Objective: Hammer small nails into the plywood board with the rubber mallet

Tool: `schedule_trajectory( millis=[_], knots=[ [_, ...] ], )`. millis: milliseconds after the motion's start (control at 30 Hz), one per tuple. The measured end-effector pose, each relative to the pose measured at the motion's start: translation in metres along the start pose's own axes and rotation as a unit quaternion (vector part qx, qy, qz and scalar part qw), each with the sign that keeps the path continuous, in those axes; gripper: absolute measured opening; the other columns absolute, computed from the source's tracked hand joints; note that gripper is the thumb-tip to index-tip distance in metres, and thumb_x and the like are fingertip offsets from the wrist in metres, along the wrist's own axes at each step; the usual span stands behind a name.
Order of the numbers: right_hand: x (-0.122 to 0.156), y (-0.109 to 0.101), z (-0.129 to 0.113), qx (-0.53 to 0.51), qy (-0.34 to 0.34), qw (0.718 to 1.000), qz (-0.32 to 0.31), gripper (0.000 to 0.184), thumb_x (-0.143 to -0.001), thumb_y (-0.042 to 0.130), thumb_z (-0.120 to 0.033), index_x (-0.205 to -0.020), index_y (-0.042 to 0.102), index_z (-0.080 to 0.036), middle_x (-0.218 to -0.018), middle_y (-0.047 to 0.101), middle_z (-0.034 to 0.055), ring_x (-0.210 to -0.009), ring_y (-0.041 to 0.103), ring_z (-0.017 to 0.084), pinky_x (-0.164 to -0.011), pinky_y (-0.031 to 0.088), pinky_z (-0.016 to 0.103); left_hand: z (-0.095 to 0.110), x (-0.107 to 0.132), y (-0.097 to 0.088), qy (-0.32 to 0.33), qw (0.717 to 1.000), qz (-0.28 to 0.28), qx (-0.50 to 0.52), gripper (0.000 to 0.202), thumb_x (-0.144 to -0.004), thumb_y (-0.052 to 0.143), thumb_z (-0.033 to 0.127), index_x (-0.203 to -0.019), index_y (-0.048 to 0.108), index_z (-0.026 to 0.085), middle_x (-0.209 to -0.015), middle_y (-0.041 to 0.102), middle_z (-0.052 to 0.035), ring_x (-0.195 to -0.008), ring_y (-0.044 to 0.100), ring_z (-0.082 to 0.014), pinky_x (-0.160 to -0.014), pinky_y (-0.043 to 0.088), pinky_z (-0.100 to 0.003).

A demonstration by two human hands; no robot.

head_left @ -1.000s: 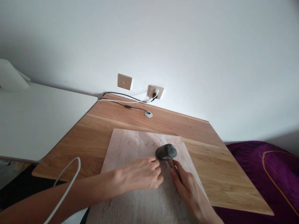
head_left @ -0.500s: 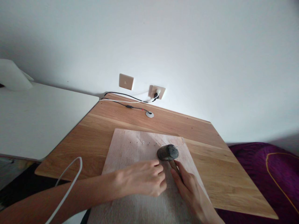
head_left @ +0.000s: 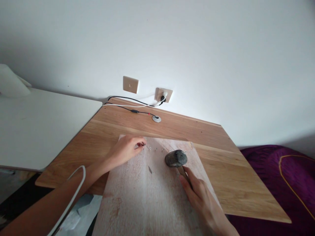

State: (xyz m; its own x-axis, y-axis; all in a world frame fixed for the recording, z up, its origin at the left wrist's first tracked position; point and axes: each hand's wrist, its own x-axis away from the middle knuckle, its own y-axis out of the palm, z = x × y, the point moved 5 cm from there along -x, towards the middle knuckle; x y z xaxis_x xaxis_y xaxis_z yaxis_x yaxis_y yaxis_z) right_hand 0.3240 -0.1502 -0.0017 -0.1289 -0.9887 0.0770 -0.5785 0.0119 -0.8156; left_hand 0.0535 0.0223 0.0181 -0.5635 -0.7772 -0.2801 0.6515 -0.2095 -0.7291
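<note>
My right hand (head_left: 199, 193) is wrapped around the handle of a mallet (head_left: 176, 158) with a dark, worn head. The mallet head is over the right part of a pale wooden board (head_left: 128, 193), near its far edge. Along that edge runs a row of small nails (head_left: 156, 149), some hidden behind the head. At the row's left end my left hand (head_left: 126, 149) has its thumb and forefinger pinched around a small dark nail (head_left: 144, 145), mostly covered by the fingers. Dark marks dot the board close by.
The board lies on a wooden desk (head_left: 246, 186) against a wall. Behind it are cables (head_left: 134, 111), a grommet (head_left: 156, 119) and a wall socket (head_left: 163, 95). A white table (head_left: 49, 124) adjoins at left; purple fabric (head_left: 278, 177) is at right. A white cord (head_left: 71, 196) crosses my left forearm.
My left hand has moved away from beside the mallet, to the far left part of the board, uncovering a dark mark mid-board. My right hand and the mallet have stayed nearly still.
</note>
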Motion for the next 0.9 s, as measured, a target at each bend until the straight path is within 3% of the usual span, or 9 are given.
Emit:
schedule_trajectory(
  millis=[233, 467, 567, 667, 767, 900],
  knots=[
    [0.001, 0.001, 0.006, 0.004, -0.009, 1.000, 0.007, 0.058, -0.102, 0.046, -0.060, -0.145, 0.058, -0.022, -0.104, 0.079, 0.0092, -0.094, 0.075, 0.027, -0.081, 0.058, 0.033, 0.002, -0.001, 0.003, 0.020, 1.000, 0.015, 0.014, 0.013, -0.087, 0.071, 0.010, -0.091, 0.074, 0.021, -0.088, 0.078, 0.0015, -0.080, 0.073, -0.0162, -0.078, 0.053, -0.027],
    [0.000, -0.003, -0.014, 0.005, 0.004, 1.000, -0.027, 0.056, -0.105, 0.040, -0.057, -0.143, 0.059, -0.020, -0.086, 0.076, 0.0054, -0.082, 0.073, 0.026, -0.071, 0.055, 0.031, -0.004, 0.003, 0.009, 0.060, 0.997, 0.046, 0.032, 0.012, -0.089, 0.068, 0.010, -0.083, 0.071, 0.020, -0.082, 0.075, 0.0012, -0.075, 0.069, -0.0146, -0.073, 0.051, -0.025],
    [-0.001, -0.005, -0.016, 0.009, 0.012, 1.000, -0.015, 0.060, -0.103, 0.040, -0.061, -0.142, 0.060, -0.019, -0.084, 0.075, 0.0054, -0.082, 0.072, 0.026, -0.072, 0.054, 0.031, -0.004, 0.005, 0.010, 0.081, 0.995, 0.051, 0.013, 0.014, -0.088, 0.068, 0.007, -0.082, 0.068, 0.019, -0.081, 0.073, 0.0010, -0.076, 0.068, -0.0149, -0.073, 0.050, -0.026],
    [-0.001, -0.004, -0.015, 0.006, 0.011, 1.000, -0.015, 0.061, -0.104, 0.039, -0.062, -0.139, 0.060, -0.017, -0.079, 0.072, 0.0038, -0.077, 0.071, 0.025, -0.072, 0.053, 0.031, -0.002, 0.005, 0.010, 0.092, 0.994, 0.048, -0.017, 0.014, -0.088, 0.069, 0.007, -0.082, 0.067, 0.020, -0.082, 0.071, 0.0011, -0.078, 0.067, -0.0157, -0.074, 0.048, -0.026],
    [-0.001, -0.002, -0.019, -0.004, 0.007, 0.999, -0.048, 0.057, -0.105, 0.037, -0.060, -0.136, 0.060, -0.017, -0.066, 0.064, -0.0009, -0.064, 0.066, 0.022, -0.062, 0.049, 0.029, 0.000, 0.005, 0.011, 0.098, 0.994, 0.038, -0.031, 0.015, -0.087, 0.072, 0.008, -0.084, 0.066, 0.021, -0.085, 0.071, 0.0013, -0.082, 0.067, -0.0164, -0.076, 0.049, -0.027],
    [-0.001, -0.006, -0.037, -0.014, -0.015, 0.999, -0.034, 0.053, -0.105, 0.041, -0.058, -0.130, 0.064, -0.016, -0.064, 0.062, -0.0016, -0.060, 0.063, 0.020, -0.057, 0.045, 0.027, -0.001, 0.004, 0.014, 0.105, 0.993, 0.036, -0.029, 0.016, -0.087, 0.071, 0.007, -0.086, 0.065, 0.021, -0.087, 0.071, 0.0009, -0.085, 0.068, -0.0172, -0.078, 0.050, -0.028]
  ],
)
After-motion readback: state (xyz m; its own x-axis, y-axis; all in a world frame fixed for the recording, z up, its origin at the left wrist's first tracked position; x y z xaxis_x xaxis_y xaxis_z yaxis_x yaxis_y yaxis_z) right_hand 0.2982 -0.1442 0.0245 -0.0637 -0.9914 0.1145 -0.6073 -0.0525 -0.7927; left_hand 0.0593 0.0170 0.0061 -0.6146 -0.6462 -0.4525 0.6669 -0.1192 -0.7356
